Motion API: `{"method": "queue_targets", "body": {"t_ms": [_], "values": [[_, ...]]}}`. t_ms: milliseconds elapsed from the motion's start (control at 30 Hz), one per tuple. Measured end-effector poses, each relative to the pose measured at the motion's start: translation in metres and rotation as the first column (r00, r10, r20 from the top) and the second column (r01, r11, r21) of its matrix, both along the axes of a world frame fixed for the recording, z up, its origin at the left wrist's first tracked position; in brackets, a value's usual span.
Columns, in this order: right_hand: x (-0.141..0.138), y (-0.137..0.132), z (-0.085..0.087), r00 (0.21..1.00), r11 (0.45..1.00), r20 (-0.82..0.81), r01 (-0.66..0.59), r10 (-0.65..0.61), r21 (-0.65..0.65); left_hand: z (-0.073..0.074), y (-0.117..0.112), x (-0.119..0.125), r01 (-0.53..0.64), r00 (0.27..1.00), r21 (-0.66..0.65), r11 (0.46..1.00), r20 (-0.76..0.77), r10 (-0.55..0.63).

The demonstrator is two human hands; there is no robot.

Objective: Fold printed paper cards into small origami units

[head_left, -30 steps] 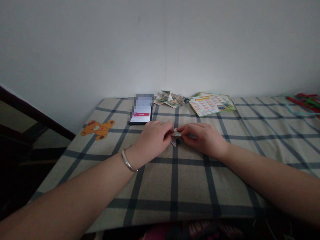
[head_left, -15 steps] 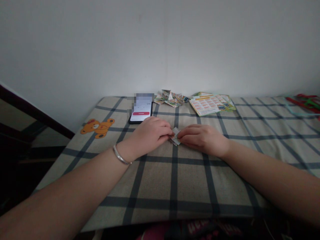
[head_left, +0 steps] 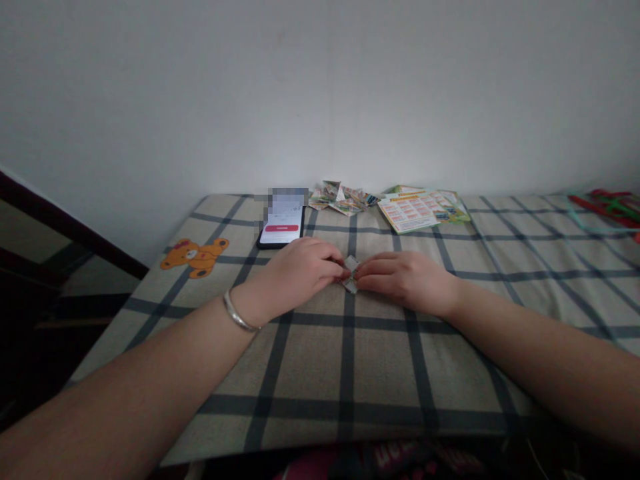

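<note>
A small folded piece of paper [head_left: 351, 283], pale with printed patches, lies on the checked tablecloth [head_left: 310, 360] between my two hands. My left hand [head_left: 307, 267], with a silver bangle on its wrist, has its fingers closed at the paper's left edge. From the other side, my right hand [head_left: 407, 280] presses its bunched fingers on the paper's right part. The fingertips of both hands nearly meet and cover much of the paper, so its exact folds are hard to see.
A phone [head_left: 281, 230] with a lit screen lies beyond my left hand. Several folded paper pieces [head_left: 343, 199] sit by the wall, beside a stack of printed sheets [head_left: 410, 212]. A bear picture [head_left: 195, 257] is at left; red and green items [head_left: 613, 207] lie far right.
My left fingertips have shifted slightly right and further over the paper, towards the right hand. Less of the paper shows now. Other objects stay where they were.
</note>
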State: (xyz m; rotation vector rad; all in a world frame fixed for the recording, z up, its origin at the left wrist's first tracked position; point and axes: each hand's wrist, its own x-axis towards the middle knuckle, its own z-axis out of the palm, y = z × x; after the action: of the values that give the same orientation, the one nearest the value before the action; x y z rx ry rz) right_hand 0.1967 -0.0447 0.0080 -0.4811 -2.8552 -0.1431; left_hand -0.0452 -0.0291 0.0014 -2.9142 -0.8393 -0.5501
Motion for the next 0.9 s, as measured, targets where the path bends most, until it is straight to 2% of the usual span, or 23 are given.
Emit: {"method": "queue_targets", "body": {"t_ms": [300,633,900], "values": [[-0.001,-0.001,-0.001,1.000,1.000,-0.004,-0.014,0.014,-0.015,0.002,-0.003,0.003,-0.007,1.000,0.029,1.000,-0.019,0.008],[-0.001,-0.002,0.001,0.999,0.990,-0.044,0.005,-0.011,-0.144,0.018,-0.011,0.003,0.021,0.981,0.042,0.999,-0.191,-0.013],[0.001,-0.004,0.002,0.995,0.993,-0.012,0.095,-0.096,-0.068,0.024,-0.013,-0.002,0.017,0.965,0.026,1.000,-0.263,-0.009]]}}
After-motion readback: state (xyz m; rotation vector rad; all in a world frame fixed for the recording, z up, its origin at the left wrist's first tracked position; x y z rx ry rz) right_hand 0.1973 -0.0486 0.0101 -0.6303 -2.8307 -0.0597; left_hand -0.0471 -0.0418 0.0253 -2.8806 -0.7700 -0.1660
